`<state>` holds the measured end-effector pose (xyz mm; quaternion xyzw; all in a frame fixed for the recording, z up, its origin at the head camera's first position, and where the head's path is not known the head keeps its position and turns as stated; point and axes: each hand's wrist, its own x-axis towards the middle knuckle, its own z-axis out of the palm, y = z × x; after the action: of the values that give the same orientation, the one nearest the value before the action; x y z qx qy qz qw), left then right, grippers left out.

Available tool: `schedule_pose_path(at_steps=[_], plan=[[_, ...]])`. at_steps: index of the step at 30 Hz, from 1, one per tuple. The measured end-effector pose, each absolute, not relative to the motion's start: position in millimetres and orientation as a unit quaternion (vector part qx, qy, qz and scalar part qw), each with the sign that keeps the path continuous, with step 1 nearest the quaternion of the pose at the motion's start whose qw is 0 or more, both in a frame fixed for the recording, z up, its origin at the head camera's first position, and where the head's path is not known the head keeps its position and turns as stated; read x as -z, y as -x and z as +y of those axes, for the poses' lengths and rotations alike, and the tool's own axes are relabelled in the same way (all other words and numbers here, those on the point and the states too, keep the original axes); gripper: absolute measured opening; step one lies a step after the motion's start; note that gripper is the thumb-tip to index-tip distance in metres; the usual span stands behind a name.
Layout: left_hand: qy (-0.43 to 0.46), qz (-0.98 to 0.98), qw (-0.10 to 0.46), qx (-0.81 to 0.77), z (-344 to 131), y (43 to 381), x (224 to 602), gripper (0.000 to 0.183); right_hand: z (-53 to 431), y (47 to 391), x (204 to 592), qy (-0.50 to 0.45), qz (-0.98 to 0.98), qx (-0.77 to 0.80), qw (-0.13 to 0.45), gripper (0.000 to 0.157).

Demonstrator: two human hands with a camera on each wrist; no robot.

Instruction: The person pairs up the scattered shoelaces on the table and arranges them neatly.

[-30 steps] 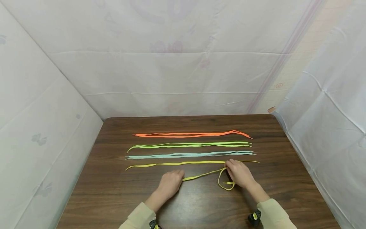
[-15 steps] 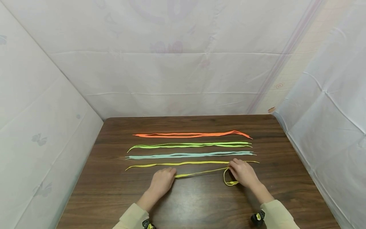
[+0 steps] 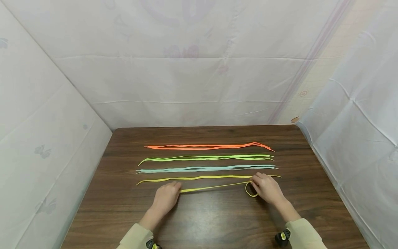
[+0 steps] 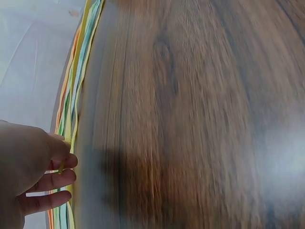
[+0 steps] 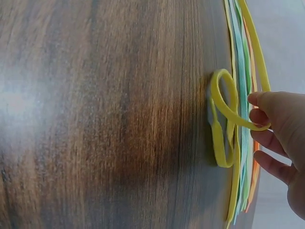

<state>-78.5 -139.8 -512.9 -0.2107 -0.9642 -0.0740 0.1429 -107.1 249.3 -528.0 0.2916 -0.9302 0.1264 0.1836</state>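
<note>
A yellow shoelace [image 3: 214,187] stretches nearly straight between my hands. My left hand [image 3: 168,197] pinches it close to one end; a short tip pokes out below the fingers in the left wrist view. Thumb and fingertips of my right hand [image 3: 266,188] pinch the same lace farther along. From that grip the rest of it hangs in a loop [image 5: 224,90] and curls at the tabletop. Just beyond lies a second yellow shoelace [image 3: 199,177], laid out lengthwise, with my right hand covering part of it.
Behind the yellow lace, pale blue shoelaces [image 3: 205,168], green shoelaces [image 3: 205,157] and orange shoelaces [image 3: 202,147] lie in roughly parallel rows on the brown wooden table [image 3: 205,221]. White sheeting [image 3: 199,79] hangs at the back and both sides.
My left hand has moved left, drawing the yellow lace longer and straighter. My right hand has shifted slightly right, and the loop beneath it has shrunk. The laid-out laces have stayed put.
</note>
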Motion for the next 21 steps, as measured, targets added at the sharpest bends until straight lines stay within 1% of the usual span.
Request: schedule_pose_path(at_steps=[4, 14, 21], plan=[[0.199, -0.966, 0.142, 0.081, -150, 79, 515, 0.012, 251, 107, 529, -0.286, -0.933, -0.120, 0.180, 0.009], [0.176, -0.972, 0.134, 0.074, -177, 84, 520, 0.013, 256, 109, 529, -0.283, -0.932, -0.111, 0.196, 0.011], [0.155, -0.977, 0.129, 0.069, -196, 85, 522, 0.012, 264, 110, 529, -0.276, -0.935, -0.109, 0.192, 0.011]])
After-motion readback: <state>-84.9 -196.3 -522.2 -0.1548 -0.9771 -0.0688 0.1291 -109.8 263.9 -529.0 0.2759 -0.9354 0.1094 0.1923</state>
